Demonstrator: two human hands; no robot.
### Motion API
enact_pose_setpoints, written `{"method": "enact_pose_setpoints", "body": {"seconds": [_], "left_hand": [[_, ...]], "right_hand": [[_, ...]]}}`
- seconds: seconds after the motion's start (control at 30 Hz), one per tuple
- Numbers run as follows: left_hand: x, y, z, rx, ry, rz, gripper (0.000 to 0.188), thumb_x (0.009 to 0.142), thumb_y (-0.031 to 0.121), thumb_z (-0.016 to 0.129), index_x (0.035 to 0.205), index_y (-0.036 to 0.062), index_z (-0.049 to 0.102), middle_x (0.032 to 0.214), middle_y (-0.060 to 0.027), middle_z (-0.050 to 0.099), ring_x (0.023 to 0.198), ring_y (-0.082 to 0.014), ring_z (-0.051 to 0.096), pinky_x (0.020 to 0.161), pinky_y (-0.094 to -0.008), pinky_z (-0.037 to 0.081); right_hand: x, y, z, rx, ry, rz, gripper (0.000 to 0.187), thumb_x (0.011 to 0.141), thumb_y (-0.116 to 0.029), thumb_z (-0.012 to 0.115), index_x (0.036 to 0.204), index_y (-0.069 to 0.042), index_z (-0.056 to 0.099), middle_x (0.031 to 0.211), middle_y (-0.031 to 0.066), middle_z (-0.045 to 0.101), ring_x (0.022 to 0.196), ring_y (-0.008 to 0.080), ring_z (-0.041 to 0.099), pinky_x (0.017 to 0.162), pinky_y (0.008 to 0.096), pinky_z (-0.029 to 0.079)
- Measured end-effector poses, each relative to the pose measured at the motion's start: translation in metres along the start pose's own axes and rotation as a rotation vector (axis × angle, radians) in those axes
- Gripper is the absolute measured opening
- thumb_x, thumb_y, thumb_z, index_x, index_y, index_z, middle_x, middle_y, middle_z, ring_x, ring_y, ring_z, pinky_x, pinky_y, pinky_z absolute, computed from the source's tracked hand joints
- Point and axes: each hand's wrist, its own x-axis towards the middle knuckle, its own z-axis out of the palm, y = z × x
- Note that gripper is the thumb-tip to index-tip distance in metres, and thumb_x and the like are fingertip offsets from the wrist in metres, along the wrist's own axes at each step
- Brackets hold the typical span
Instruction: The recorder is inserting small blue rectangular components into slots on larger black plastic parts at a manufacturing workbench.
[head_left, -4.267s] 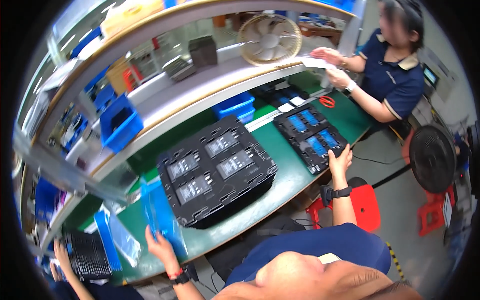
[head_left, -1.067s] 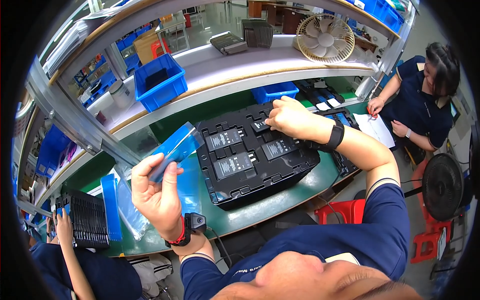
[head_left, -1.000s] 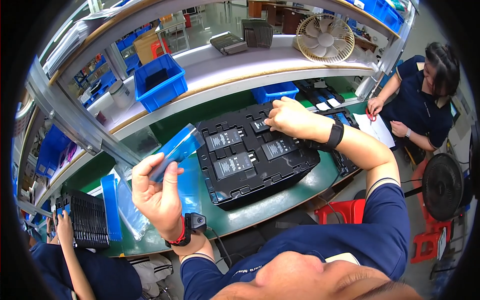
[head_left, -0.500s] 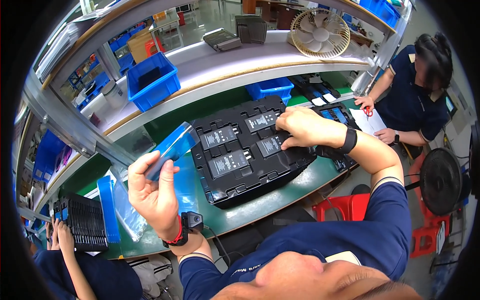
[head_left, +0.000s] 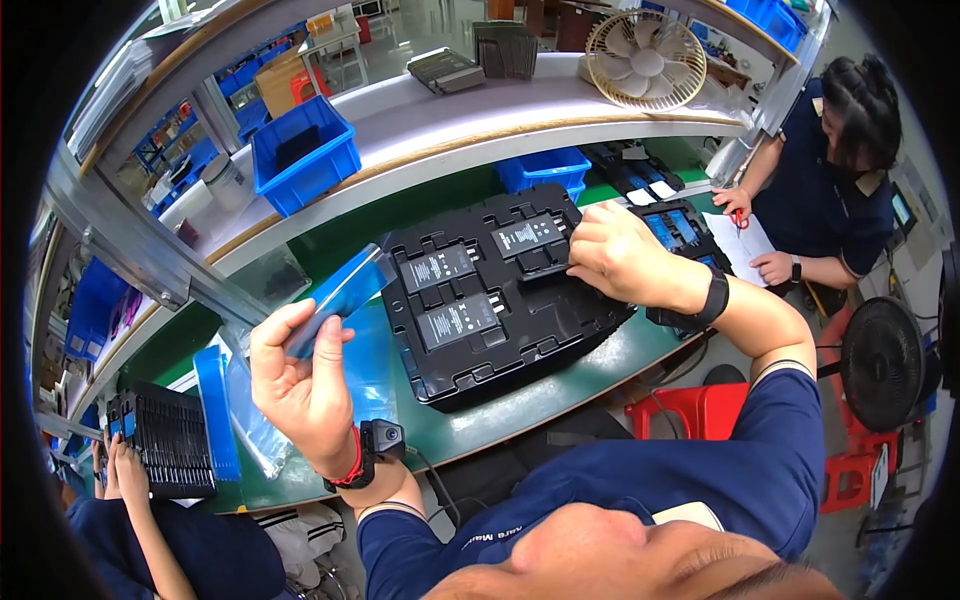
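A black moulded plastic tray sits on top of a stack on the green bench before me. Flat black batteries with white printing lie in its pockets: one at the upper left, one at the lower left, one at the upper right. The lower right pocket is bare. Over it my right hand is closed, its fingertips pinching a battery tilted nearly edge-on and mostly hidden. My left hand is closed in a pinch on blue translucent film, held up beside the tray's left edge.
Blue film sheets and clear bags lie left of the tray. Blue bins and a fan stand around the shelf. A person with red scissors works at right; another handles black trays at left.
The lower right battery has left its pocket, tipped up in my right hand, which has moved slightly right. My left hand still holds the film, almost unmoved.
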Motion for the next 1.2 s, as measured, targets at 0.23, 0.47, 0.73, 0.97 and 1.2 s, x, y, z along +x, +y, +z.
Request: {"method": "enact_pose_setpoints", "body": {"seconds": [0.23, 0.47, 0.73, 0.97, 1.2], "left_hand": [[0.0, -0.002, 0.002, 0.006, 0.002, 0.01, 0.026, 0.078, -0.012, 0.061, 0.102, -0.0052, 0.055, 0.097, -0.0104, 0.056, 0.078, -0.0161, 0.062, 0.066, -0.0262, 0.055], [-0.002, 0.003, -0.002, -0.008, 0.01, -0.006, 0.026, 0.077, -0.012, 0.062, 0.102, -0.0049, 0.055, 0.098, -0.0103, 0.055, 0.08, -0.0165, 0.062, 0.066, -0.0265, 0.055], [-0.003, 0.003, -0.003, -0.006, 0.041, 0.015, 0.026, 0.077, -0.012, 0.062, 0.102, -0.0045, 0.055, 0.098, -0.0108, 0.055, 0.08, -0.0166, 0.062, 0.066, -0.0266, 0.056], [0.001, 0.005, -0.005, -0.011, 0.041, 0.007, 0.027, 0.078, -0.012, 0.061, 0.102, -0.0052, 0.054, 0.095, -0.0108, 0.057, 0.077, -0.0163, 0.062, 0.066, -0.0265, 0.055], [0.001, 0.003, -0.004, -0.005, 0.044, 0.019, 0.026, 0.077, -0.012, 0.062, 0.101, -0.0048, 0.055, 0.098, -0.0104, 0.056, 0.08, -0.0158, 0.061, 0.065, -0.0256, 0.055]], "right_hand": [[-0.006, -0.004, 0.004, -0.071, -0.092, -0.148, 0.011, 0.063, -0.015, 0.068, 0.063, -0.008, 0.059, 0.069, 0.0014, 0.053, 0.076, 0.02, 0.049, 0.071, 0.0322, 0.038], [0.009, -0.003, -0.002, -0.137, -0.237, -0.1, 0.013, 0.065, -0.018, 0.07, 0.071, -0.008, 0.063, 0.072, 0.0021, 0.057, 0.078, 0.0201, 0.051, 0.072, 0.0323, 0.039], [0.105, -0.015, 0.038, -0.045, -0.361, -0.023, 0.03, 0.073, -0.03, 0.069, 0.089, -0.005, 0.064, 0.081, 0.0075, 0.059, 0.089, 0.0261, 0.053, 0.079, 0.037, 0.041], [0.134, -0.006, 0.069, 0.216, -0.428, 0.049, 0.038, 0.074, -0.027, 0.071, 0.102, -0.005, 0.059, 0.099, 0.0139, 0.054, 0.099, 0.032, 0.052, 0.088, 0.0397, 0.041], [0.131, -0.012, 0.056, 0.5, -0.313, 0.146, 0.019, 0.072, -0.012, 0.069, 0.078, -0.003, 0.053, 0.069, 0.0111, 0.056, 0.079, 0.0298, 0.057, 0.07, 0.04, 0.044]]}}
